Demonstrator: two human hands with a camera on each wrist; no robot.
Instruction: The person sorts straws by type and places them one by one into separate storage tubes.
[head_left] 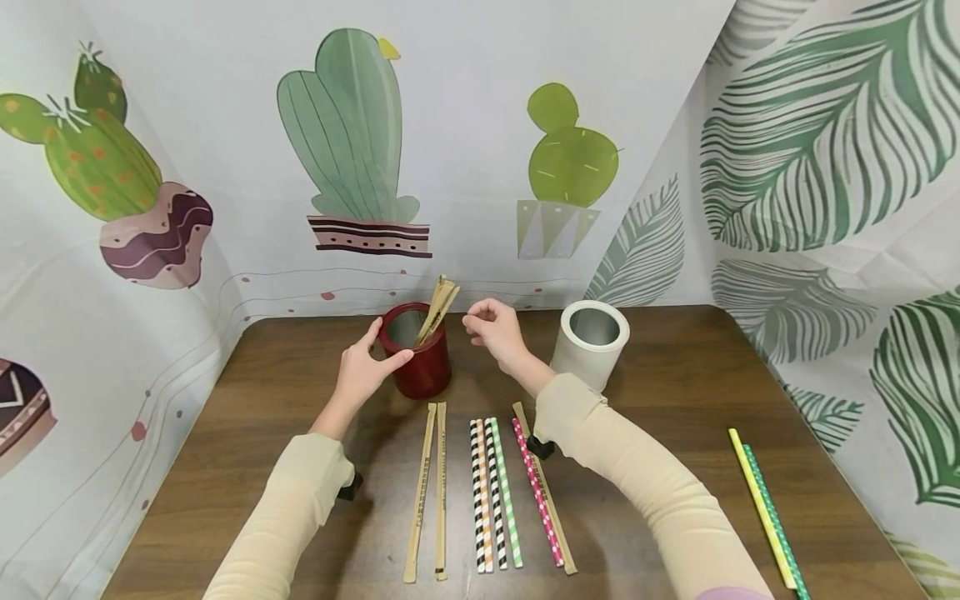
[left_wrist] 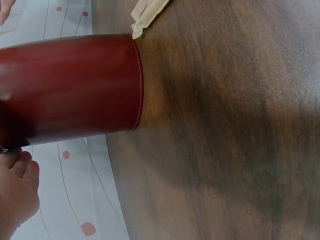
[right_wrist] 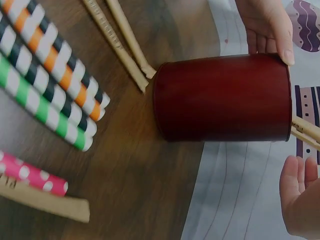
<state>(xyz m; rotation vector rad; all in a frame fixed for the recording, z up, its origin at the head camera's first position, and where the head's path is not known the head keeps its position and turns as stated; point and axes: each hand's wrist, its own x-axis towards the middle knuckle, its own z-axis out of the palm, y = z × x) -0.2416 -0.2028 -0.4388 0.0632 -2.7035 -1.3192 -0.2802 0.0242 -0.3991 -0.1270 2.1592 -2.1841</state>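
Observation:
A dark red canister (head_left: 423, 367) stands upright near the back of the table, with several brown paper-wrapped straws (head_left: 437, 312) leaning out of its right side. My left hand (head_left: 362, 367) holds the canister at the rim, thumb across the front and fingers on the left side. Just right of the straw tops, apart from them, my right hand (head_left: 497, 332) hovers with loosely bent fingers and nothing between them. In the right wrist view the canister (right_wrist: 222, 97) lies between the left hand (right_wrist: 267, 27) and the right hand (right_wrist: 302, 197).
A cream canister (head_left: 588, 350) stands right of the red one. In front lie two wrapped straws (head_left: 441, 492), several striped straws (head_left: 495, 492), and a pink dotted straw (head_left: 537, 492) against a wrapped one. A yellow straw (head_left: 761, 508) and a green one (head_left: 776, 521) lie far right.

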